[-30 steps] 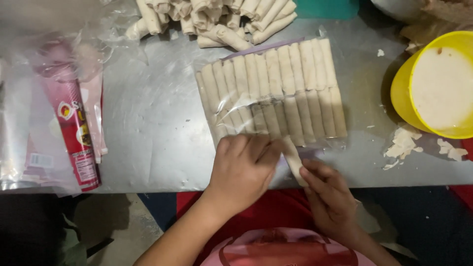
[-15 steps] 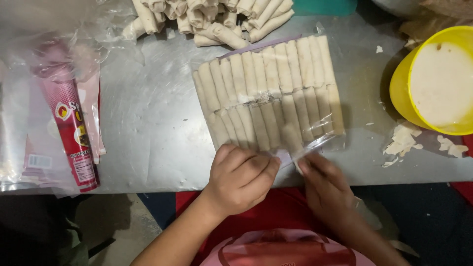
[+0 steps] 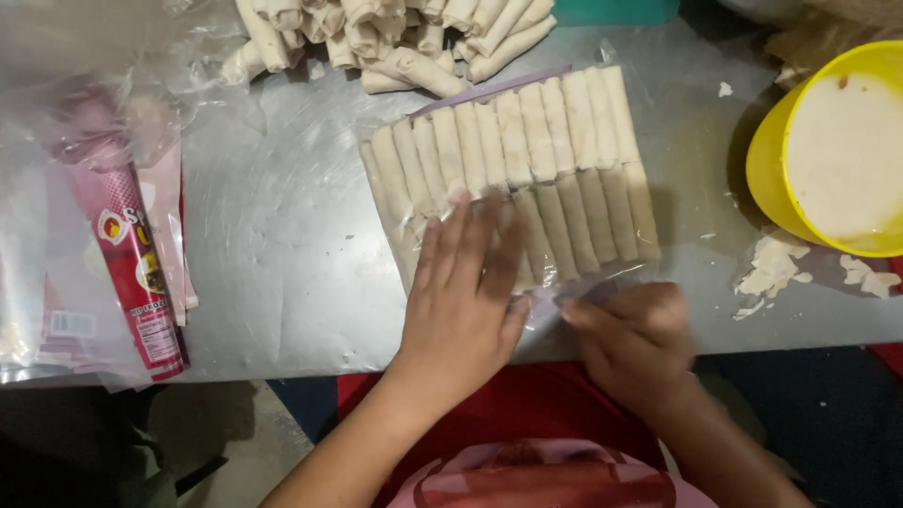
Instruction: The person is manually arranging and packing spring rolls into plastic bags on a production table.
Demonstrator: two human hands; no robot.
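Clear plastic bag of pale spring rolls (image 3: 527, 179): packed in two rows, laid flat mid-tabletop (image 3: 282, 245). Left hand (image 3: 466, 292): pressed flat on the bag's near rows, fingers spread, nothing gripped. Right hand (image 3: 635, 339): closed, the bag's near edge pinched. Yellow bowl (image 3: 767, 174): placed at right. Loose rolls (image 3: 395, 38): heaped behind. Red packet (image 3: 132, 273): laid at left.

Single head-worn view, looking steeply down from close above onto a metal table (image 3: 282, 245). Table edge near 6 o'clock, far side at 12. Pack of rolls (image 3: 527, 179) central, yellow bowl (image 3: 767, 169) cut off at 3 o'clock.
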